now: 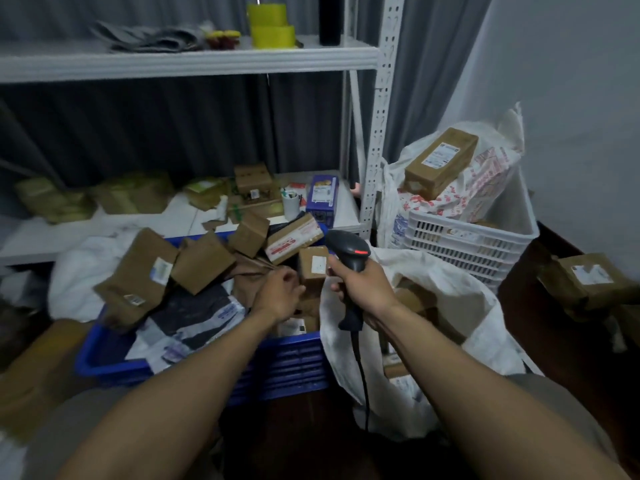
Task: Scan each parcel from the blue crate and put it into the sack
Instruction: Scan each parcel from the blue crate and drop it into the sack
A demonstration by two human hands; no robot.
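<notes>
The left hand (280, 296) grips a brown, white-labelled parcel (313, 268) over the parcel-filled blue crate (294, 358); the right hand (363, 285) clasps the scanner (346, 247) beside the sack (467, 299).

White shelving (382, 98), grey curtains (138, 126), dim light.

We've got a white shelf unit here. The top shelf (187, 60) has two yellow tape rolls (273, 36) together near the right end, a black bottle (330, 19) just right of them and a heap of grey bags (149, 38) further left. The lower shelf (166, 220) is messier: greenish mailers (93, 199) on the left, brown boxes (252, 183) in the middle, and a white cup (290, 204) just beside a purple box (323, 199) on the right. The blue crate (291, 362) sits in front, and we can't tell what it's resting on.
</notes>
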